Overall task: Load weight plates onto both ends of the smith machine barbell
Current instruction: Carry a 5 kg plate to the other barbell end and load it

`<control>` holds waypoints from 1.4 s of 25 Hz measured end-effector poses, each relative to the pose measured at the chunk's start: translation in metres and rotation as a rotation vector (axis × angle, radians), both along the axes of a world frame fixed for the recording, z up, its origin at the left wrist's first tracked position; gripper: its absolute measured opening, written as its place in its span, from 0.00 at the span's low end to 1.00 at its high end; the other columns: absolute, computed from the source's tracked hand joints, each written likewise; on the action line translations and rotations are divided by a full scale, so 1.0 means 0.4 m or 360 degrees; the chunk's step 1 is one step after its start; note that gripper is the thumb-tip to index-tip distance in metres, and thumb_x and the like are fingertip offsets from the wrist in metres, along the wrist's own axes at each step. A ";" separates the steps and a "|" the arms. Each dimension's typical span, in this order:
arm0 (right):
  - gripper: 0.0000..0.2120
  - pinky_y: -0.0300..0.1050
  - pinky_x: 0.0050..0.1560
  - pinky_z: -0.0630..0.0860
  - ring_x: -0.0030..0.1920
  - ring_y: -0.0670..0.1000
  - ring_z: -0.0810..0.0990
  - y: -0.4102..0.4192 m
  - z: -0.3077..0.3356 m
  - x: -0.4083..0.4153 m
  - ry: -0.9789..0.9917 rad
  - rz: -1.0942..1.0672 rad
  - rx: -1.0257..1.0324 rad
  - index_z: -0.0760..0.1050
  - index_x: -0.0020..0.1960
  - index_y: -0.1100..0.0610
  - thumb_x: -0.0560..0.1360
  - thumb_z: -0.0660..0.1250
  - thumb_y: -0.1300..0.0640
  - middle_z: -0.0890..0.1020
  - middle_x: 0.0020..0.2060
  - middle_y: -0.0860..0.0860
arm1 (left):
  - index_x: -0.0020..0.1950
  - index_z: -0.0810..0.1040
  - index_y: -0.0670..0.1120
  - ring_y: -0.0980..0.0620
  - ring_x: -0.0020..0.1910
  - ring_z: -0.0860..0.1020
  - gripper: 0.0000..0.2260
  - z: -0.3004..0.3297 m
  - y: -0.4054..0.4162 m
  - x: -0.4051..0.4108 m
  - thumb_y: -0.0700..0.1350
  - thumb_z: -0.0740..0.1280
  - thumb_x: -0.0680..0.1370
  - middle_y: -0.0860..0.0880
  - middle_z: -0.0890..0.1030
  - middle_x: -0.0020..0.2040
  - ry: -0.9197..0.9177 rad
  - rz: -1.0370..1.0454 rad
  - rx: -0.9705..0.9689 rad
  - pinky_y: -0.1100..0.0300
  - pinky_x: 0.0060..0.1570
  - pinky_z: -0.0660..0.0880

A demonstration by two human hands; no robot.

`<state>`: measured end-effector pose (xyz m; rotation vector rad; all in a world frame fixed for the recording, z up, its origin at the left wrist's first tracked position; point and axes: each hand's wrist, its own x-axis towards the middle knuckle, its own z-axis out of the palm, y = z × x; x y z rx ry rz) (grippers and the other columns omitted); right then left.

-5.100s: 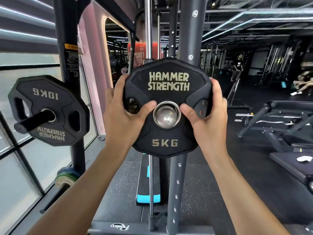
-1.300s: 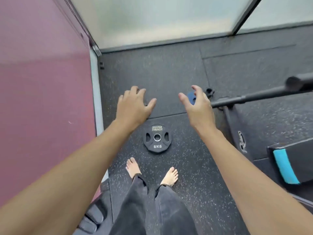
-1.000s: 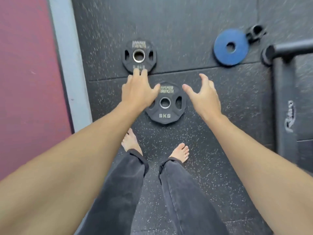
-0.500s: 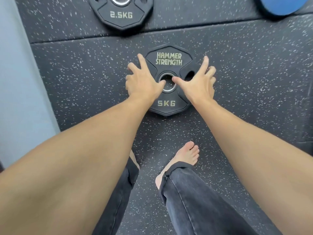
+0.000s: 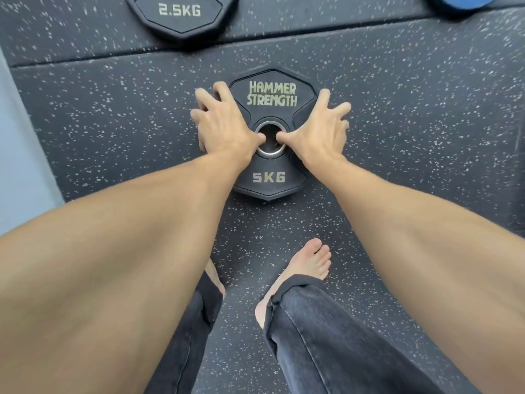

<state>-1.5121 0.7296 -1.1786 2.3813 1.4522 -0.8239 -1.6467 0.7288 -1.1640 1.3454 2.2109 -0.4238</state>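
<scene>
My left hand [image 5: 224,125] and right hand [image 5: 318,132] clamped the black rubber 5 kg plate [image 5: 270,177], fingers spread over its edges, thumbs in the steel-ringed hole, a black 2.5 kg plate [image 5: 181,15] lying beyond.

black plate [image 5: 270,180] reading "HAMMER STRENGTH" and "5KG", farther plate [image 5: 179,15] marked "2.5KG"

Since half a second ago, the black octagonal rubber 5 kg plate [image 5: 271,109] has been gripped at both sides: thumbs are hooked into its steel-ringed centre hole by the left hand [image 5: 224,126] and right hand [image 5: 318,132].
</scene>
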 end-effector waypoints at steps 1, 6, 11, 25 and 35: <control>0.49 0.50 0.48 0.73 0.55 0.65 0.77 -0.011 0.021 -0.001 0.0032 -0.0024 0.0037 0.59 0.73 0.53 0.61 0.82 0.42 0.64 0.65 0.60 | 0.72 0.60 0.43 0.39 0.58 0.73 0.48 0.021 -0.004 -0.001 0.60 0.81 0.62 0.40 0.65 0.67 0.0018 -0.0043 0.0020 0.50 0.38 0.72; 0.49 0.49 0.45 0.71 0.51 0.64 0.80 -0.017 0.202 0.007 0.0114 -0.0037 0.0128 0.59 0.73 0.53 0.62 0.82 0.42 0.65 0.63 0.59 | 0.72 0.60 0.44 0.39 0.59 0.73 0.49 0.186 0.005 -0.016 0.62 0.81 0.61 0.37 0.68 0.64 0.0027 -0.0080 0.0091 0.49 0.45 0.74; 0.49 0.49 0.46 0.73 0.51 0.64 0.81 0.034 0.470 0.021 0.0099 0.0024 0.0242 0.60 0.73 0.52 0.62 0.81 0.40 0.65 0.63 0.59 | 0.73 0.60 0.46 0.36 0.60 0.75 0.50 0.445 0.043 -0.021 0.64 0.80 0.61 0.36 0.75 0.61 -0.0107 -0.0021 0.0216 0.48 0.54 0.74; 0.50 0.49 0.51 0.75 0.50 0.60 0.78 0.204 1.695 0.117 0.0487 -0.0180 0.1237 0.63 0.73 0.47 0.57 0.80 0.37 0.72 0.53 0.55 | 0.71 0.71 0.61 0.50 0.51 0.80 0.46 1.663 0.259 -0.028 0.77 0.73 0.57 0.51 0.80 0.52 -0.0753 -0.0211 0.1506 0.50 0.54 0.79; 0.48 0.42 0.52 0.74 0.53 0.51 0.81 0.109 2.510 0.134 0.0466 -0.0289 0.2221 0.68 0.71 0.46 0.55 0.81 0.35 0.75 0.54 0.49 | 0.55 0.82 0.56 0.54 0.48 0.83 0.28 2.533 0.266 0.023 0.72 0.72 0.63 0.57 0.85 0.47 -0.1147 -0.0398 0.2220 0.52 0.52 0.79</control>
